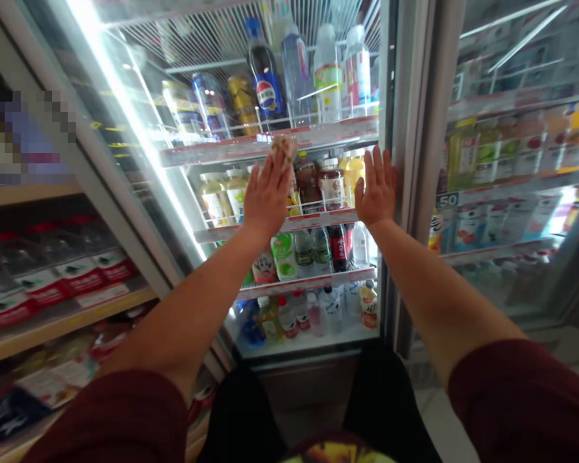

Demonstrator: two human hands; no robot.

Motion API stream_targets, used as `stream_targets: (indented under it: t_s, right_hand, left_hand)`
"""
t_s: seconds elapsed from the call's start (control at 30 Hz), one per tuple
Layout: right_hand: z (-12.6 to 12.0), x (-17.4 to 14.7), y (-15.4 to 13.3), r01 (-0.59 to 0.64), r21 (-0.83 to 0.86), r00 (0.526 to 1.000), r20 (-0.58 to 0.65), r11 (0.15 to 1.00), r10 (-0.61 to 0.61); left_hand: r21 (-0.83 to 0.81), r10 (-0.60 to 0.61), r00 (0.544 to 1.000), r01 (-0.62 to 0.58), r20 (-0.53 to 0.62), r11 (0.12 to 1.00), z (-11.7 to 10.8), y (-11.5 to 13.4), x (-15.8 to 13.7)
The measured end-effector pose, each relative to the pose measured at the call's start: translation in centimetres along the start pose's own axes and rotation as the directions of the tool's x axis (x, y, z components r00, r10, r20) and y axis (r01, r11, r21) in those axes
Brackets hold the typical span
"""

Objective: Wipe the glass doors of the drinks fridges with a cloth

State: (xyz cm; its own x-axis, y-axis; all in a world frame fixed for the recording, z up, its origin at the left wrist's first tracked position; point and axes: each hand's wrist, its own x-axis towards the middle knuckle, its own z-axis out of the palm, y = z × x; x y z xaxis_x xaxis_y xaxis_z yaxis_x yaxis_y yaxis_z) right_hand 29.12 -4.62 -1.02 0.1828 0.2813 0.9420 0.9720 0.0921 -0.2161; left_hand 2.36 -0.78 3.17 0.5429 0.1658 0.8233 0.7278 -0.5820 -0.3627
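My left hand (266, 202) lies against the glass door (390, 283) of a lit drinks fridge, its fingers stretched upward over a crumpled, pale patterned cloth (285, 148). The cloth sticks out at the fingertips; the rest is hidden under the hand. Near the door's right edge, my right hand (377, 190) rests flat on the glass, fingers extended, holding nothing. Behind the glass, bottles and cans stand on several shelves. A dark cola bottle (266, 80) with a blue cap is on the upper shelf, and brown tea bottles (332, 183) stand between my hands.
On the left, a wooden shelf (77, 315) holds red-capped bottles (48, 263), with packaged goods (53, 376) below. Another glass-fronted fridge (506, 193) with drinks is at the right. My knees (244, 411) are close to the fridge's base.
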Motion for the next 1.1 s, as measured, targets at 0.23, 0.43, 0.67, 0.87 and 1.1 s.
stream_targets:
  t_s: [0.23,0.43,0.67,0.87,1.1]
  right_hand:
    - [0.0,0.0,0.0,-0.003,0.048,1.0,0.016,0.999,0.003]
    - [-0.2,-0.1,-0.2,-0.022,0.073,1.0,0.003,0.997,0.021]
    - [-0.1,-0.1,-0.2,-0.018,0.049,1.0,-0.001,0.999,0.018]
    - [0.0,-0.1,-0.1,-0.004,0.019,1.0,0.001,1.0,0.004]
    - [-0.2,-0.1,-0.3,-0.023,-0.005,1.0,0.016,1.0,0.023]
  left_hand:
    - [0.037,-0.041,0.999,0.041,0.014,0.999,0.7,0.4,-2.6]
    - [0.032,0.134,0.99,-0.135,0.048,0.99,0.2,-1.3,-3.5]
    - [0.04,-0.012,1.0,0.013,-0.02,0.999,0.8,-0.7,-4.1]
    - [0.019,0.053,0.997,-0.054,0.048,0.998,0.2,-2.0,-3.9]
    - [-0.012,-0.136,0.988,0.136,-0.078,0.991,-0.1,-3.7,-3.7]
